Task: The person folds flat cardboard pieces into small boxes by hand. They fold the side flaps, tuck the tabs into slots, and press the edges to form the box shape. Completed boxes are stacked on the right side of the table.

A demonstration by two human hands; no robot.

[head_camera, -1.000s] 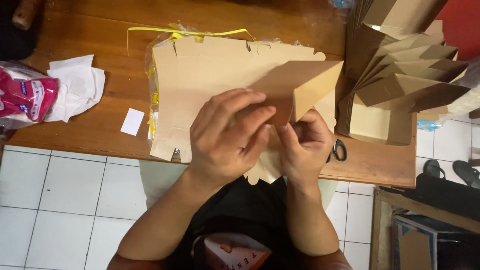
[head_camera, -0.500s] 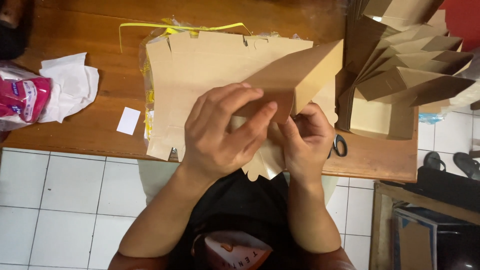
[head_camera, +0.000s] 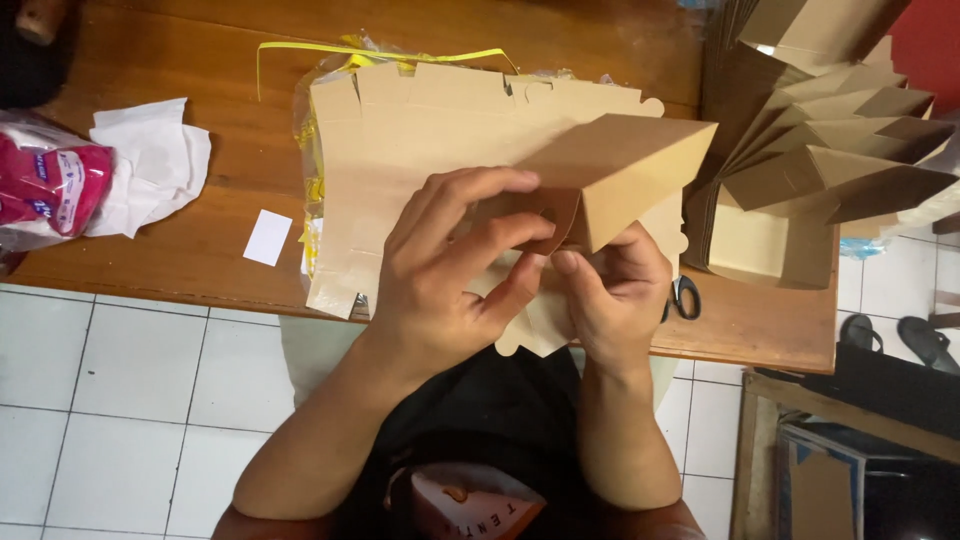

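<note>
A brown cardboard box [head_camera: 625,165], partly folded, is held up over the table's front edge. My left hand [head_camera: 455,270] grips its near end from the left, fingers curled over a flap. My right hand [head_camera: 610,290] pinches the same end from below and the right. Under the box lies a stack of flat brown box blanks [head_camera: 400,150] on clear plastic wrap with a yellow strap [head_camera: 300,50].
The wooden table [head_camera: 200,240] carries a pile of folded brown boxes [head_camera: 830,150] at the right, black-handled scissors [head_camera: 683,297], a small white paper slip [head_camera: 267,237], white paper [head_camera: 150,170] and a pink packet [head_camera: 45,185] at the left. White tiled floor lies below.
The folded box has tilted up and swung slightly to the right between my hands. My fingers have shifted on its near flap. The camera view has drifted a little.
</note>
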